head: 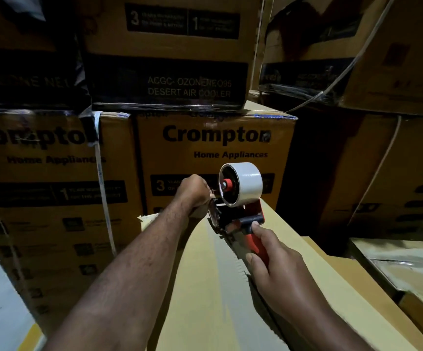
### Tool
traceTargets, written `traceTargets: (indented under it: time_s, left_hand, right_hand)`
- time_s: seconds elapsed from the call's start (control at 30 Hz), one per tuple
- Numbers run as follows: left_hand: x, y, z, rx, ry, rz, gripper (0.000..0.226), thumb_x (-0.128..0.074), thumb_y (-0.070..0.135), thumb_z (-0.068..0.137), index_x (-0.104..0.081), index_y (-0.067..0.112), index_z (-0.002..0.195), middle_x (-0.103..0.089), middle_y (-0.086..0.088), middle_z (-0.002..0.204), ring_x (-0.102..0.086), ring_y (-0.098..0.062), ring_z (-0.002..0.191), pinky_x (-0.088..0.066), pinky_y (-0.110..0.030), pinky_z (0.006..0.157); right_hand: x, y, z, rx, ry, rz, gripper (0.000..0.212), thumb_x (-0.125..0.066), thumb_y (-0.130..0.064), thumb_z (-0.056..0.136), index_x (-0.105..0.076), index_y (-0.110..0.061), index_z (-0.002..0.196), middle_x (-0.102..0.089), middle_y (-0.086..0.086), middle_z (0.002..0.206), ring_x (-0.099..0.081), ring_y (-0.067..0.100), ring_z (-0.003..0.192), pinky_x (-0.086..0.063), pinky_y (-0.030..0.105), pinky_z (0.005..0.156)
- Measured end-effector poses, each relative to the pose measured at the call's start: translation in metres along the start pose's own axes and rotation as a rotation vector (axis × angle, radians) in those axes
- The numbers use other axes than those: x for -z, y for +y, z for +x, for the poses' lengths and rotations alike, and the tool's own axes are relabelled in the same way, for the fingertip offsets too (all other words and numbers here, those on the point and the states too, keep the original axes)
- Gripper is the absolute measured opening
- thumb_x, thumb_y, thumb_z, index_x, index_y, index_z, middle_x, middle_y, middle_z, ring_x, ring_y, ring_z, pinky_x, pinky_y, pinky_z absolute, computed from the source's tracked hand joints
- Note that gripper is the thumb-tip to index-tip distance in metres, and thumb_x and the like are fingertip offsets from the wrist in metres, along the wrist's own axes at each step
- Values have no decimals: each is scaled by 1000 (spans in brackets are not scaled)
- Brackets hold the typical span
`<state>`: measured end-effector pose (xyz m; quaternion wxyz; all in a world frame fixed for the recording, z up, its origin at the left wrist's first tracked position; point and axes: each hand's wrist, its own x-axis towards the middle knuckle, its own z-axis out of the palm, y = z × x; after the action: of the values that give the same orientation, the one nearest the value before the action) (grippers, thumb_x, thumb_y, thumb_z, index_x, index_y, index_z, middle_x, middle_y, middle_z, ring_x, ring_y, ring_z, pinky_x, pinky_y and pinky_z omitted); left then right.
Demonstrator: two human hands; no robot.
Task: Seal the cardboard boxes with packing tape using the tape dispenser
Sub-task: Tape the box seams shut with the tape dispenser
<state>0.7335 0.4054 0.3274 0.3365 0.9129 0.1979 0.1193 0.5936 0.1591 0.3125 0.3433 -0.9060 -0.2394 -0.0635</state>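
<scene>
The tape dispenser (238, 221) was red and black, its tape roll (248, 183) pale grey-white. The nearest cardboard box (205, 287) was plain tan — the stacked boxes (215, 148) orange-brown, with black lettering and black bands.

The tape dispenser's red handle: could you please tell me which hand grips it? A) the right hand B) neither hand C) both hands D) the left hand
A: the right hand curls round the red handle of the tape dispenser; the left hand is at its front end.
</scene>
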Motion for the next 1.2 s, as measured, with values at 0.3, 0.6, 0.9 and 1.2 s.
traceTargets:
  time_s: [0.3, 0.6, 0.9, 1.2]
  left_hand:
    - [1, -15, 18, 111, -212, -158, 14, -71, 10, 86, -76, 2, 96, -69, -10, 97, -60, -19, 80, -51, -33, 71]
    - [-7, -28, 26, 130, -285, -88, 10, -66, 17, 89, -65, 12, 80, -63, -5, 97, -58, -20, 86, -46, -35, 69]
    - [-19, -29, 12, -223, 90, -93, 19, -68, 9, 86, -59, 18, 101, -60, 4, 91, -53, -7, 76, -39, -27, 55]
    - [-20, -37, -4, -301, -107, 239, 21, -59, 7, 93, -70, 22, 103, -66, 6, 98, -61, -15, 88, -56, -37, 78]
  right_hand:
    - [-8, 7, 1, -69, -14, 31, 56, -53, -38, 100, -28, -44, 148, -43, -22, 109, -51, 4, 96, -36, 7, 68]
    - [-11, 4, 3, -42, -3, -5, 57, -52, -38, 100, -25, -44, 149, -50, -18, 121, -47, 3, 98, -38, 18, 78]
    - [-13, -5, 2, -22, -25, -40, 57, -54, -36, 99, -27, -40, 149, -58, -8, 130, -56, 14, 110, -47, 27, 83]
    - [-7, -12, -1, -82, -34, -15, 56, -52, -35, 100, -26, -41, 149, -59, -1, 114, -61, 20, 96, -53, 35, 80]
